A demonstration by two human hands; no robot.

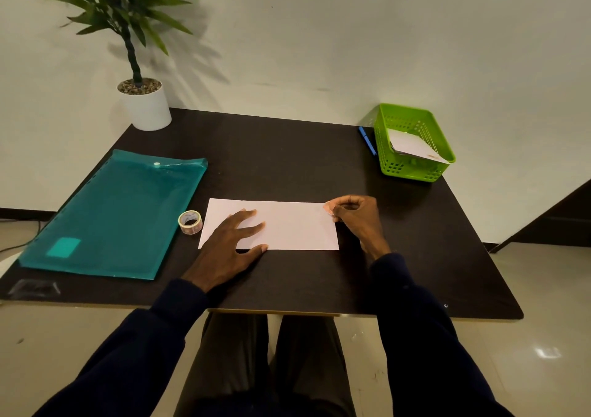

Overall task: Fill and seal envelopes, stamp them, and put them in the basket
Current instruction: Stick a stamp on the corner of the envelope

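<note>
A white envelope (287,224) lies flat on the dark table (287,160) in front of me. My left hand (228,244) rests on its left part with the fingers spread and straight. My right hand (355,215) is at the envelope's top right corner, its fingers curled and pinching a small pinkish stamp (328,207) against that corner. A small roll of stamps or tape (190,221) stands just left of the envelope. The green basket (412,168) sits at the far right of the table with white envelopes (412,144) inside.
A teal plastic document folder (118,215) covers the table's left side. A blue pen (367,140) lies beside the basket's left wall. A potted plant (145,103) stands at the far left corner against the wall.
</note>
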